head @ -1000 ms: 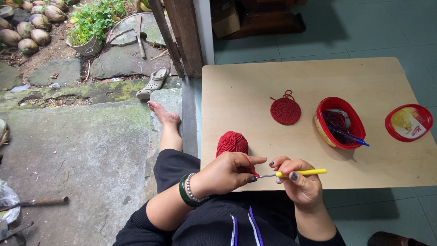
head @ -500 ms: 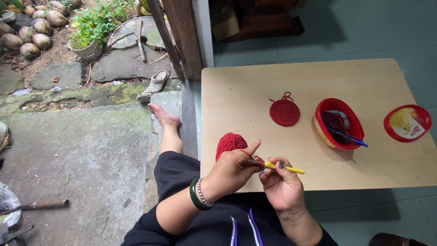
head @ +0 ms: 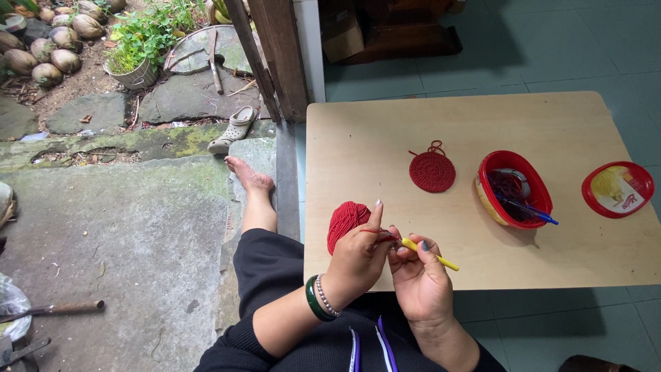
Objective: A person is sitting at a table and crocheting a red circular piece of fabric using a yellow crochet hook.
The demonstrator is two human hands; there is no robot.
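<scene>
Head view. Both hands are held together at lower centre of the frame, over the near edge of the table (head: pixel 385 138).

The left hand (head: pixel 354 258) is closed, a red strand (head: pixel 377 232) pinched and stretched toward the other hand, index finger raised.

The right hand (head: pixel 420 275) is clamped on a yellow hook (head: pixel 430 254), whose handle points toward the right of the frame; its tip is hidden between the fingers.

The yarn ball (head: pixel 344 222) lies on the table just behind the left hand, touching or nearly so; which cannot be told.

A finished red round (head: pixel 432 171) with a loose tail lies mid-table, well apart from the hands. At right, a red tub (head: pixel 516 189) holding yarn and a blue tool, then a red lid (head: pixel 617 189) near the right edge.

Step judged: an early stitch or starting loop is being worked; no sizeable piece is seen on the hook.

Next move would call for steady tension from the left hand while the strand is caught by the hook tip.
</scene>
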